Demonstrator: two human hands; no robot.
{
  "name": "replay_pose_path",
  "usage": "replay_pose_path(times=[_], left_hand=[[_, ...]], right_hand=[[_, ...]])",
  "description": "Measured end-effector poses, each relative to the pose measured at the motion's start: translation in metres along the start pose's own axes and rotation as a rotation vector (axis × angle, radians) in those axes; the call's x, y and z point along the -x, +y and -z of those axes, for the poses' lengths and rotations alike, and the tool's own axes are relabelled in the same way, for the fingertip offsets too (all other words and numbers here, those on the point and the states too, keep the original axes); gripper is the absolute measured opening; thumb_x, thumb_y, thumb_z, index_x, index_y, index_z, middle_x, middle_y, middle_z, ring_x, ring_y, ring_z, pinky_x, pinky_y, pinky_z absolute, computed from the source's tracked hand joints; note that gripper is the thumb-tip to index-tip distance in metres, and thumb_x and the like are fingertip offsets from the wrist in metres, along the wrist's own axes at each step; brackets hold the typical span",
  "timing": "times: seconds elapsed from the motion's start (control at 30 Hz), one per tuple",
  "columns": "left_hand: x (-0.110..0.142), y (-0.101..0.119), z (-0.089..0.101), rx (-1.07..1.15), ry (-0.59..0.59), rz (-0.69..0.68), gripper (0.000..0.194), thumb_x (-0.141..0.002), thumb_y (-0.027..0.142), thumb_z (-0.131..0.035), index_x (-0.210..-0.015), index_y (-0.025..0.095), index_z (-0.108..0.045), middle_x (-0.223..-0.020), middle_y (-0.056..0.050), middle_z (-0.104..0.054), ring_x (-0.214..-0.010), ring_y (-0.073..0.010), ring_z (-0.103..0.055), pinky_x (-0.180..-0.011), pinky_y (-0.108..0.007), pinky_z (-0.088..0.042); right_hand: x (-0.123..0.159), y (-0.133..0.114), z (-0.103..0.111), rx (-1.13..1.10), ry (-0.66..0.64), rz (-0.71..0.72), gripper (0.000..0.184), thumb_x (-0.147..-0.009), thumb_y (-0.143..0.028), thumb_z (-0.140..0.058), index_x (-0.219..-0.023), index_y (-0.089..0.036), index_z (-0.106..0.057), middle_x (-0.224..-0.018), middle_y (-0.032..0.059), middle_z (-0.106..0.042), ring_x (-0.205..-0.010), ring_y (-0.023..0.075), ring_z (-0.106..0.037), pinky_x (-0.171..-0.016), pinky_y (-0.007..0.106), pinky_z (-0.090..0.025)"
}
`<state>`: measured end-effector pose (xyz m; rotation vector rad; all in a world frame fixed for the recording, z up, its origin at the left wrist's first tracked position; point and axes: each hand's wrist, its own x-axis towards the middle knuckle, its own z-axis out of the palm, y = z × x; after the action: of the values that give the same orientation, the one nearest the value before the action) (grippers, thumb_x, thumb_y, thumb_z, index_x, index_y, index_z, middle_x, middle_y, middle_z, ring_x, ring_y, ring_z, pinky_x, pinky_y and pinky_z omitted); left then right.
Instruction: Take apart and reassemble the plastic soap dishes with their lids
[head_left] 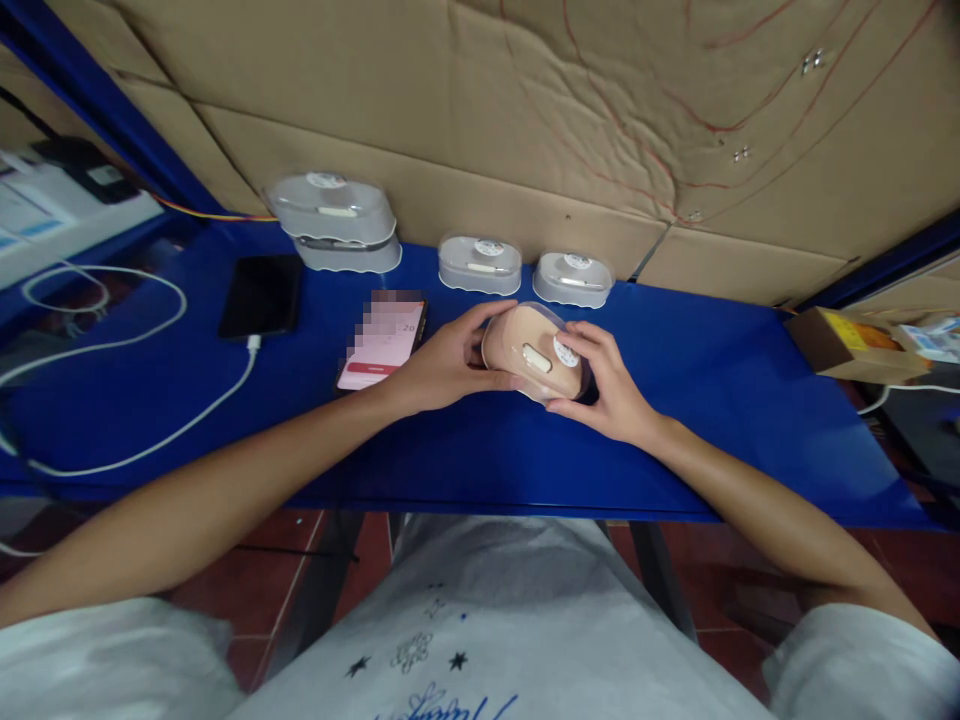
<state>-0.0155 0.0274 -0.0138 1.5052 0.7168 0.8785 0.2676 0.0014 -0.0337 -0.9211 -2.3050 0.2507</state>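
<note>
A beige oval box with a clear cover (525,332) is held between both hands above the blue table. It has a pale oblong piece and a round white sticker on top. My left hand (442,362) grips its left end, thumb along the near side and fingers around the far side. On its right end my right hand (616,392) is closed, with fingertips beside the sticker. Beyond the hands stand similar grey oval boxes: one (480,266), another (573,280) to its right, and a stack of two (334,210) at the left.
A phone with a lit pink screen (379,350) lies by my left forearm. Farther left, a black phone (261,296) is plugged into a white cable (187,442). Cardboard (360,70) lines the back of the blue table (720,400). An open carton (847,345) stands at right.
</note>
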Motion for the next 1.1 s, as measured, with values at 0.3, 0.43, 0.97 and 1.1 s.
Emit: replay_pose_path(times=[0.3, 0.43, 0.97, 1.1], left_hand=[[-0.004, 0.012, 0.034, -0.598, -0.011, -0.128, 0.082, -0.097, 0.065, -0.063, -0.165, 0.025, -0.04, -0.173, -0.014, -0.039, -0.156, -0.0395, -0.039, -0.127, -0.06, -0.034], [-0.011, 0.02, 0.071, -0.556, 0.148, -0.092, 0.075, -0.105, 0.074, -0.032, -0.168, 0.033, -0.033, -0.178, -0.009, -0.028, -0.159, -0.0395, -0.035, -0.12, -0.061, -0.043], [-0.01, 0.021, 0.084, -0.577, 0.184, -0.01, 0.082, -0.101, 0.082, -0.022, -0.165, 0.034, -0.039, -0.172, -0.01, -0.04, -0.153, -0.0393, -0.044, -0.115, -0.06, -0.049], [-0.01, 0.024, 0.078, -0.484, 0.266, -0.076, 0.081, -0.099, 0.084, -0.025, -0.159, 0.033, -0.046, -0.17, -0.007, -0.043, -0.149, -0.0365, -0.049, -0.104, -0.054, -0.058]], right_hand=[[-0.003, 0.0, -0.004, 0.021, -0.113, -0.01, 0.096, -0.094, -0.062, -0.071, -0.17, -0.035, -0.019, -0.167, 0.0162, -0.031, -0.159, 0.04, -0.031, -0.127, 0.066, -0.036], [-0.003, 0.003, -0.002, 0.028, -0.163, 0.011, 0.081, -0.1, -0.055, -0.066, -0.167, -0.033, -0.026, -0.168, 0.0163, -0.033, -0.158, 0.0385, -0.034, -0.126, 0.064, -0.038], [-0.003, 0.003, 0.003, 0.035, -0.206, -0.005, 0.078, -0.102, -0.054, -0.064, -0.167, -0.03, -0.028, -0.169, 0.0174, -0.033, -0.159, 0.0383, -0.034, -0.126, 0.063, -0.037], [-0.003, 0.004, 0.003, 0.041, -0.2, 0.014, 0.08, -0.101, -0.054, -0.065, -0.168, -0.032, -0.026, -0.17, 0.0165, -0.033, -0.159, 0.0393, -0.034, -0.126, 0.065, -0.037]])
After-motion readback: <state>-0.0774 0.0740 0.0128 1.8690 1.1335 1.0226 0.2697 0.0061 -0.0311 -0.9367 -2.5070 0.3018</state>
